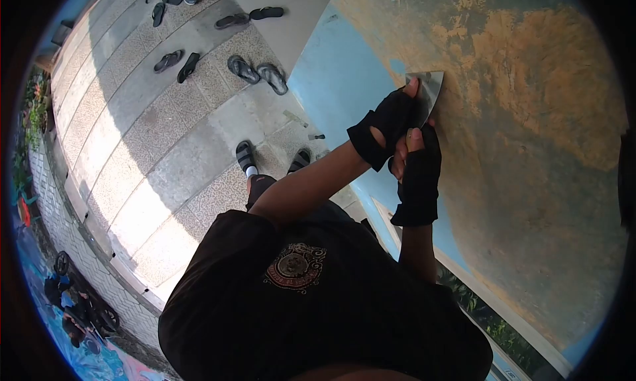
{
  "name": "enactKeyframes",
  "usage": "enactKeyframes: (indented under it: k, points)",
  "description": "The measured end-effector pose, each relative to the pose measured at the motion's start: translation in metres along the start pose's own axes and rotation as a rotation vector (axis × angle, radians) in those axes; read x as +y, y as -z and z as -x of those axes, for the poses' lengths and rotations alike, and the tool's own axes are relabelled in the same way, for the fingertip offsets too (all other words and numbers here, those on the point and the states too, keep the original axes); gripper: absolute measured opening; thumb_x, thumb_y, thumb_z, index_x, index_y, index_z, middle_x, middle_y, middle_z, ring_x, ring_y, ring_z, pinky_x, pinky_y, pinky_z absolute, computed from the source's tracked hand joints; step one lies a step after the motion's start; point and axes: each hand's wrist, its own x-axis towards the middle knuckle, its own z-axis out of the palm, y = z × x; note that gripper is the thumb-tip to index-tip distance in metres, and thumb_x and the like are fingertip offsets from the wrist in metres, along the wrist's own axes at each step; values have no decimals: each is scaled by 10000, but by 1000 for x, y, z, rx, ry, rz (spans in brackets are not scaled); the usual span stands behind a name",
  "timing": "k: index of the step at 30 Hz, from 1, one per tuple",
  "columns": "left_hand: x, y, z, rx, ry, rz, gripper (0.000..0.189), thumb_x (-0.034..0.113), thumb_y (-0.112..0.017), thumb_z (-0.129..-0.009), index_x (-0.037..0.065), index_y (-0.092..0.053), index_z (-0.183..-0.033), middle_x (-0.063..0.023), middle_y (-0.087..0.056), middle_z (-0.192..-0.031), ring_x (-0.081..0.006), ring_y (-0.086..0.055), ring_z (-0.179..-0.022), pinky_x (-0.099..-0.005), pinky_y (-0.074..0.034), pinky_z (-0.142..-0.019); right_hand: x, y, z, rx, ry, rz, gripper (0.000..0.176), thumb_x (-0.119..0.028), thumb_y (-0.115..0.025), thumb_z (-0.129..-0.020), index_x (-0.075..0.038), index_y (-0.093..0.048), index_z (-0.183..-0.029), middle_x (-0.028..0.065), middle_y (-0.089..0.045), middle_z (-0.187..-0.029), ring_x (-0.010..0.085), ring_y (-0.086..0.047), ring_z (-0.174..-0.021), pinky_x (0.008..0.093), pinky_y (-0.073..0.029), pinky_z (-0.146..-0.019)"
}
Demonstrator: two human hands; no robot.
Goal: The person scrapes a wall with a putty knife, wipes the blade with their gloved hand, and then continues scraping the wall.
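Observation:
A putty knife (429,93) with a wide, flared metal blade lies against the wall (523,142), its broad edge on the patchy tan and grey-green surface. My left hand (392,119), in a black fingerless glove, grips it at the blade, the thumb pressed on the metal. Just below, my right hand (419,172) in a matching glove is closed round the narrow lower end; the handle is hidden by the fingers. Light blue paint (338,63) covers the wall to the left of the bare, worn area.
Several pairs of sandals, among them grey flip-flops (257,73), lie on the tiled floor (165,116). My sandalled feet (246,157) stand near the wall's base. A motorbike (83,308) is at the far lower left. Plants (493,325) show at the lower right.

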Motion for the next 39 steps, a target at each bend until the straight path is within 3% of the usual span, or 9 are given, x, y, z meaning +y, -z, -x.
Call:
enactKeyframes:
  k: [6, 10, 25, 27, 28, 31, 33, 35, 39]
  points:
    - [2, 18, -11, -88, 43, 37, 462, 568, -526, -975, 109, -578, -997, -105, -674, -756, -193, -670, -648, -300, -546, -575, 0, -13, -4, 68, 26, 125, 215, -304, -488, -1044, -94, -456, -1008, -23, -426, -632, 52, -368, -419, 228, -315, -365]
    - [-5, 6, -8, -42, 23, -20, 519, 609, -513, -962, 94, -563, -1006, -102, -665, -760, -207, -672, -657, -302, -557, -599, 0, -11, 3, 121, 0, 39, 188, -282, -479, -1048, -103, -526, -1080, -36, -465, -655, 40, -393, -440, 212, -318, -389]
    - [-8, 11, -3, -11, 83, -35, 536, 627, -544, -938, 108, -549, -1070, -92, -657, -794, -184, -663, -682, -298, -554, -599, -1, -20, 8, 177, 4, 48, 220, -273, -476, -1049, -105, -493, -908, -31, -444, -597, 61, -395, -419, 233, -316, -384]
    - [-3, 15, -10, -66, 48, -49, 533, 622, -547, -939, 112, -543, -1094, -94, -657, -793, -188, -659, -669, -302, -550, -584, 1, -19, 4, 146, -23, 90, 307, -320, -497, -1036, -71, -458, -1211, -31, -425, -633, 47, -377, -431, 226, -321, -370]
    - [4, 16, -8, -20, 85, -42, 533, 621, -542, -942, 111, -546, -1095, -91, -656, -792, -188, -658, -666, -303, -548, -578, 8, -17, 2, 156, -27, 88, 307, -320, -497, -1036, -71, -458, -1211, -31, -425, -633, 47, -377, -431, 226, -321, -370]
    - [-7, 17, 1, -6, 121, -6, 531, 623, -529, -947, 109, -554, -1075, -85, -651, -785, -190, -656, -660, -307, -547, -572, 23, -12, 4, 141, 108, 189, 288, -317, -487, -1039, -65, -480, -1179, -36, -424, -629, 47, -376, -428, 227, -320, -370]
    - [-5, 18, -6, -55, 88, 2, 531, 626, -520, -950, 108, -559, -1054, -82, -646, -779, -193, -654, -657, -310, -548, -572, 11, -14, 8, 152, 41, 77, 157, -244, -494, -1046, -101, -521, -990, -35, -478, -657, 44, -425, -467, 217, -334, -412]
    - [-6, 22, -12, 35, 72, -37, 532, 624, -503, -960, 99, -568, -1019, -73, -634, -765, -197, -652, -662, -315, -553, -588, 10, -19, -5, 124, 32, 65, 155, -240, -496, -1045, -101, -527, -982, -38, -476, -657, 43, -423, -470, 217, -335, -418]
    - [-3, 51, -26, -81, 121, 16, 527, 601, -499, -973, 82, -569, -1036, -70, -628, -762, -193, -655, -691, -324, -556, -619, 22, -20, -14, 127, 107, 170, 174, -227, -491, -1044, -102, -529, -929, -43, -476, -649, 46, -418, -468, 217, -336, -430]
